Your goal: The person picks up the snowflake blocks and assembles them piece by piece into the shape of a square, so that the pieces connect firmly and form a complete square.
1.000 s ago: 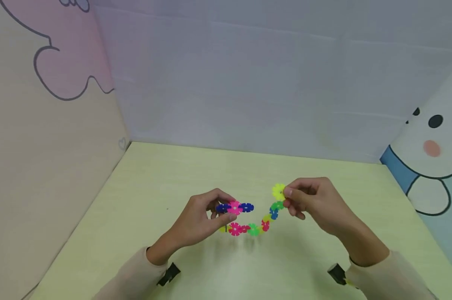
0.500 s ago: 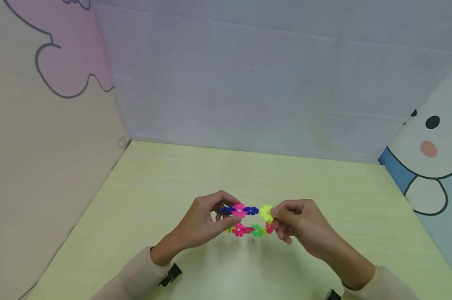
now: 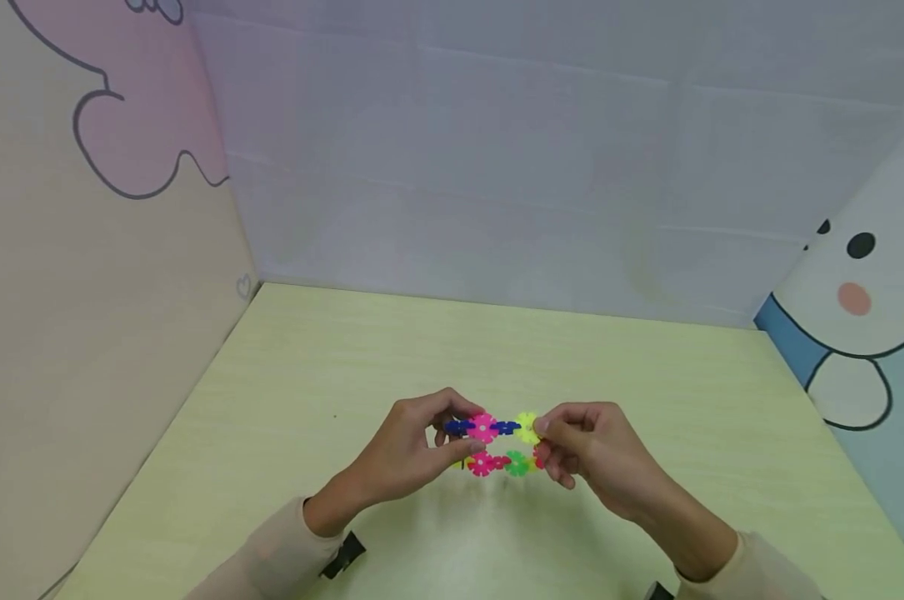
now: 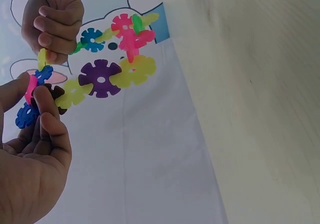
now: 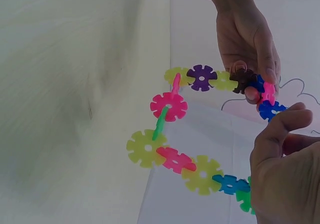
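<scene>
A chain of notched, flower-shaped plastic discs hangs in a loop between my two hands. My left hand (image 3: 422, 446) pinches the chain at a pink disc (image 3: 483, 428), thumb in front and fingers behind. A dark blue disc (image 3: 507, 427) sticks out to its right, meeting a yellow disc (image 3: 526, 427) edge to edge. That yellow disc is pinched between thumb and forefinger of my right hand (image 3: 609, 454). Lower in the loop are a green disc (image 3: 516, 463), a purple disc (image 4: 100, 79) and a teal disc (image 5: 230, 184). In the right wrist view my right hand covers the yellow disc.
Under the hands lies a pale wooden tabletop (image 3: 332, 350). A plain light cloth wall (image 3: 452, 167) stands behind it, with cartoon-printed panels at left and right. Near the left cuff shows a black wrist device (image 3: 342, 556).
My right hand has come left and down, carrying the yellow disc up against the blue disc beside my left hand. The gap in the chain has closed; my left hand has shifted slightly right.
</scene>
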`<act>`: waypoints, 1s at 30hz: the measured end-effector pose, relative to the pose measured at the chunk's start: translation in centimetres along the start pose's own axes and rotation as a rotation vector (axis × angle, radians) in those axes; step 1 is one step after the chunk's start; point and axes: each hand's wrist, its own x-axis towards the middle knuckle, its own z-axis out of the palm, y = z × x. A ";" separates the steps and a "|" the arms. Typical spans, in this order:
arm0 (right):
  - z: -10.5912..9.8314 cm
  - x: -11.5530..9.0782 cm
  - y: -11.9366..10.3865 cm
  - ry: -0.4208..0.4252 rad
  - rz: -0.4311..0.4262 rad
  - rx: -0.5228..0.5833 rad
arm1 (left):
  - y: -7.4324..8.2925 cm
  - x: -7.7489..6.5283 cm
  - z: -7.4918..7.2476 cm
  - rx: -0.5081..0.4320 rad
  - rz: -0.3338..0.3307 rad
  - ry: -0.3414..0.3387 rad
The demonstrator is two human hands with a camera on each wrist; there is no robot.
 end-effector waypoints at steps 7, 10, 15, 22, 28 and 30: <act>0.2 0.1 0.1 0.029 -0.001 -0.035 | -0.3 0.1 0.4 -0.028 0.013 -0.015; 0.1 0.2 0.0 0.051 0.009 -0.074 | -0.3 0.2 0.4 -0.025 0.009 -0.003; -0.3 -0.6 -0.5 0.144 -0.029 -0.258 | -0.3 0.1 0.8 -0.030 -0.045 -0.011; -4.5 -1.0 0.3 0.355 -0.401 -0.761 | -0.8 0.3 0.5 -0.013 -0.052 0.003; -6.5 0.5 2.9 0.241 -0.497 -0.765 | -1.3 1.2 -0.2 -0.017 -0.079 -0.005; -6.6 1.0 3.5 0.232 -0.508 -0.720 | -1.4 1.4 -0.3 -0.024 -0.100 -0.011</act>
